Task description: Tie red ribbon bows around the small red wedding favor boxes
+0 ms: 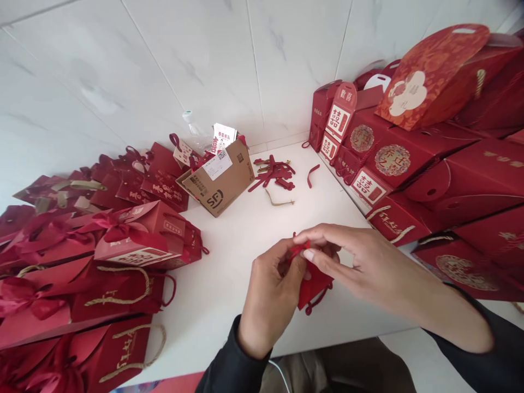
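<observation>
A small red gift box (315,284) sits low in front of me, partly covered by my hands. A dark red cord loop hangs at its lower edge. At its top, a red ribbon (301,248) is pinched between my fingers. My left hand (272,292) grips the ribbon and the box top with thumb and fingers closed. From the right, my right hand (352,254) pinches the ribbon with thumb and forefinger at the same spot. Just how the ribbon is looped is hidden by the fingers.
Red gift boxes (139,232) with bows and cord handles crowd the left. More red boxes (393,158) are stacked high at right. A cardboard box (221,177) stands behind, beside loose red straps (276,170) and a gold cord (280,203) on the white table (221,305).
</observation>
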A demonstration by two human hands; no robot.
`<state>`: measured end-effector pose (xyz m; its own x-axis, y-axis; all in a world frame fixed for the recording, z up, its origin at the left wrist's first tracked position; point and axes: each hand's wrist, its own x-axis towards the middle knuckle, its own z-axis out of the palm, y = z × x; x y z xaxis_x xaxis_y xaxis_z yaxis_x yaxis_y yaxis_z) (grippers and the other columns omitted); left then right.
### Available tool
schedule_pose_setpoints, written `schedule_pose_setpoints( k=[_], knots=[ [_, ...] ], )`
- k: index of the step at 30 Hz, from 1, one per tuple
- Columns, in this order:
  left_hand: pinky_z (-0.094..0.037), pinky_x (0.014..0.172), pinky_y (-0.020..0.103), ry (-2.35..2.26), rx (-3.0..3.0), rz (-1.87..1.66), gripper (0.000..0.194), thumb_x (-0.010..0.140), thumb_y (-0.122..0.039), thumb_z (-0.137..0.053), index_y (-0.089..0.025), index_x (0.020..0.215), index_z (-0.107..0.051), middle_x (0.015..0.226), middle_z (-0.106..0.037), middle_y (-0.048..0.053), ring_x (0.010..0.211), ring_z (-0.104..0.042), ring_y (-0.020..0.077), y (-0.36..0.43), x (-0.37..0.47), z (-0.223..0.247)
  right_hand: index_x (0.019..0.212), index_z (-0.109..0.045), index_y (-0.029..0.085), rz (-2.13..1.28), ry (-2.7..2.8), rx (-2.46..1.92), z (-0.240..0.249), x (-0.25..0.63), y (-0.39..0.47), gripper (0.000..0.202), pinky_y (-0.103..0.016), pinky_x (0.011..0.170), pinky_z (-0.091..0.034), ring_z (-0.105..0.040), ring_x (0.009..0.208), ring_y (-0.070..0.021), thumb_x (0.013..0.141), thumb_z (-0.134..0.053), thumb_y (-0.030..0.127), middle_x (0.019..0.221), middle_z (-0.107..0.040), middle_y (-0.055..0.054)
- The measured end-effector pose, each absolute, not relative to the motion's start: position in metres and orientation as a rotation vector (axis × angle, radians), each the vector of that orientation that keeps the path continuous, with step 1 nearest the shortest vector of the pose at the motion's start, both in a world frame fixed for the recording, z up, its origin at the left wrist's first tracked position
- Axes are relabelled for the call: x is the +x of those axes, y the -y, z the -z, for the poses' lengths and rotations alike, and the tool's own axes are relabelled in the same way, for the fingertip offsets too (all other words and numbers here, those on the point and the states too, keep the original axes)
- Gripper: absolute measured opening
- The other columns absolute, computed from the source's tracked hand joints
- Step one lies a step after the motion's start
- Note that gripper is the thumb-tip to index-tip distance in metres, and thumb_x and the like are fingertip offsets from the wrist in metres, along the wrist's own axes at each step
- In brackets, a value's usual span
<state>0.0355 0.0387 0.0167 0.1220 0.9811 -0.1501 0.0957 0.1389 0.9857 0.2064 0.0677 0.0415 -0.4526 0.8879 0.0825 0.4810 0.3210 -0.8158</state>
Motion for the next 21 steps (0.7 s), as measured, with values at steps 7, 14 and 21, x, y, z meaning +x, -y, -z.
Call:
schedule_pose_setpoints(
  k=[7,14,21],
  knots=[
    [-0.046,0.065,0.027,-1.307,1.326,-0.864,0.034,0.099,-0.038,-0.058,-0.021,0.128,-0.061,0.089,-0.070,0.003,0.071,-0.058,0.0148,-0.030,0.026,-0.018,0.099,-0.066,0.026,-0.966,2.093,-1.285,-0.040,0.211,-0.070,0.017,-0.024,0.059,-0.050,-0.068,0.074,-0.0136,0.105,-0.051,0.032,0.093,-0.075,0.001],
    [-0.041,0.055,0.023,-1.374,1.130,-1.064,0.027,0.096,-0.042,-0.060,-0.019,0.084,-0.067,0.064,-0.056,-0.003,0.056,-0.047,0.0111,-0.032,0.032,-0.014,0.101,-0.068,0.030,-1.106,2.029,-1.265,-0.045,0.213,-0.062,0.013,-0.021,0.056,-0.051,-0.070,0.075,-0.0132,0.102,-0.056,0.034,0.093,-0.077,0.003],
    [-0.041,0.059,0.024,-1.231,1.295,-0.960,0.021,0.099,-0.027,-0.053,-0.019,0.092,-0.071,0.069,-0.056,-0.001,0.064,-0.049,0.0126,-0.027,0.038,-0.020,0.106,-0.066,0.030,-1.129,1.992,-1.230,-0.046,0.205,-0.062,0.010,-0.021,0.071,-0.057,-0.073,0.088,-0.0135,0.099,-0.060,0.028,0.101,-0.077,0.003]
  ],
)
